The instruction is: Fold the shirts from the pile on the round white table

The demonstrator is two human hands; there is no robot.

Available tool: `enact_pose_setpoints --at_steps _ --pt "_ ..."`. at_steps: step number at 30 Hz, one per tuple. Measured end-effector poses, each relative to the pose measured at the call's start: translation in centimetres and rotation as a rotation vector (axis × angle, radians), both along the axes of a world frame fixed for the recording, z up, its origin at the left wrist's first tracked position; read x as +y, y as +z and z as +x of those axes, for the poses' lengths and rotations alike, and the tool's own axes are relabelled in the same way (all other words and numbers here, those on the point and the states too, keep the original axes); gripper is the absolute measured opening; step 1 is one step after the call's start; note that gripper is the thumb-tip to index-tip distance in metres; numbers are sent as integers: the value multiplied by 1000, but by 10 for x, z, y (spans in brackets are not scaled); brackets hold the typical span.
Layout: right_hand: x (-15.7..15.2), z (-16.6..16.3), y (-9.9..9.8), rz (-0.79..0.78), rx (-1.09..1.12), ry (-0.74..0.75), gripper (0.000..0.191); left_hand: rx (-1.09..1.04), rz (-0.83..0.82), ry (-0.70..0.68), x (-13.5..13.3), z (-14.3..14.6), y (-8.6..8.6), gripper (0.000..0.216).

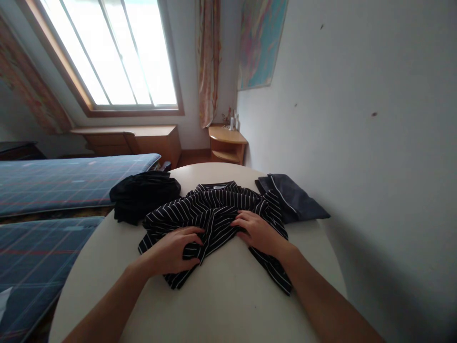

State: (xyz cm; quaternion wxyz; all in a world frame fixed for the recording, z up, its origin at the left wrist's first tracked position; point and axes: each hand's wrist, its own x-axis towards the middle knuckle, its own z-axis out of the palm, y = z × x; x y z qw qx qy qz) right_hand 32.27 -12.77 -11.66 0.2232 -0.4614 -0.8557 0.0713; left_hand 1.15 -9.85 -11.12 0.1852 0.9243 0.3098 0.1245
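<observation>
A black shirt with thin white stripes [214, 209] lies crumpled in the middle of a round white table [221, 305]. My left hand [174, 250] grips a fold of the striped cloth near its lower left edge, fingers curled round it. My right hand [259, 233] rests on the shirt's right side with its fingers bent into the fabric. Both forearms reach in from the bottom of the view.
A bundled black garment [143, 195] sits at the table's back left. A folded dark grey garment with a pale stripe [291, 197] lies at the back right, close to the white wall [374, 143]. Beds with blue plaid covers [53, 181] stand to the left.
</observation>
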Motion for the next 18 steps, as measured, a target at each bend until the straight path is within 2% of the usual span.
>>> enact_pose_setpoints --at_steps 3,6,9,14,16,18 --pt "5 6 -2 -25 -40 -78 24 -63 -7 26 4 1 2 10" --pt "7 14 1 2 -42 -131 22 -141 -3 150 11 -1 3 12" --pt "9 27 6 109 30 -240 22 -274 107 380 21 -9 5 22" --pt "12 51 11 287 197 -560 26 -388 336 852 31 -24 10 24" --pt "12 54 11 311 249 -649 26 -388 456 876 31 -26 11 22" --pt "10 50 12 303 296 -687 23 -387 549 737 28 -23 12 19"
